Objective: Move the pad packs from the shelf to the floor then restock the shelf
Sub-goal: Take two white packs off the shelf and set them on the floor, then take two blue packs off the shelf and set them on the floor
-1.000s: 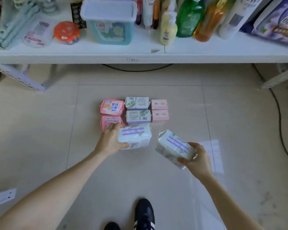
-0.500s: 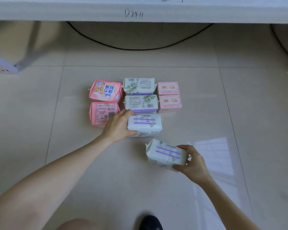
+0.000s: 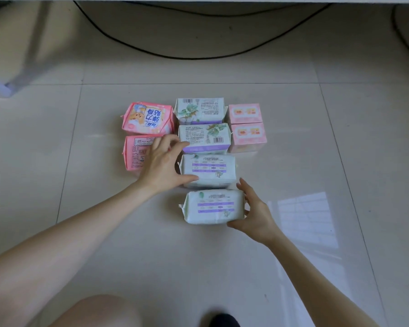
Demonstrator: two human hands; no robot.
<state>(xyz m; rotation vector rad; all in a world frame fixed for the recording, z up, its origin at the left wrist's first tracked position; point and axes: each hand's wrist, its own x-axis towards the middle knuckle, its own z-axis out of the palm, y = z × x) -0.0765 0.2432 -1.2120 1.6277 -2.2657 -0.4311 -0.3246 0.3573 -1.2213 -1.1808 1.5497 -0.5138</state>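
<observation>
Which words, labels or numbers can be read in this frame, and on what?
"弹力贴身": large blue characters, upside down to the camera, on the pink pack at far left.
Small print and barcodes on the other pink pack, the four white packs and the two pink boxes: too small or blurred to read.

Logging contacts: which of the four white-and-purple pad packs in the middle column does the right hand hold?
The nearest pack, at the column's front; the right hand grips its right end. The left hand touches the next pack back.
</observation>
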